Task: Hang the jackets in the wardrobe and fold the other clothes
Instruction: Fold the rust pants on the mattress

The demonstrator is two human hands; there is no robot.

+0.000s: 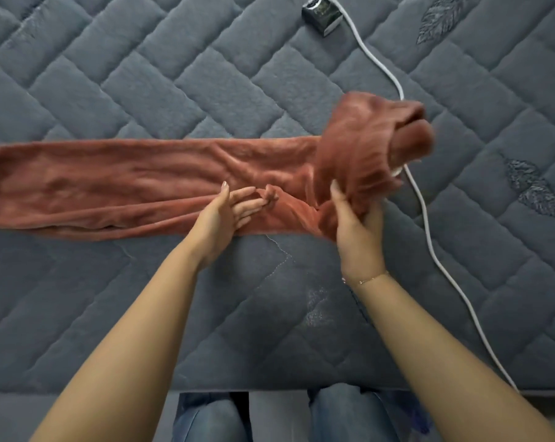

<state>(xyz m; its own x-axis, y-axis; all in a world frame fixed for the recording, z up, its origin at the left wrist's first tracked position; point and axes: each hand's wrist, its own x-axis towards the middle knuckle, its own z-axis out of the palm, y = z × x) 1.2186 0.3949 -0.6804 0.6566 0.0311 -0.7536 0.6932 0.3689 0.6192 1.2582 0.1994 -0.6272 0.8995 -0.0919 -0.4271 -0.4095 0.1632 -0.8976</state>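
A long rust-coloured garment [136,183] lies stretched flat across the grey quilted bed [206,74], running off the left edge. The left hand [228,212] rests on it with fingers straight, its grip wide and holding nothing. The right hand [356,218] has its grip closed round the garment's right end, which is lifted and blurred above a white cable [429,237].

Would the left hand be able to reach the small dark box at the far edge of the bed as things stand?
Probably, with a long stretch. The left hand rests open on the rust-red garment, and only bare quilt lies before the dark box; the white cable runs alongside.
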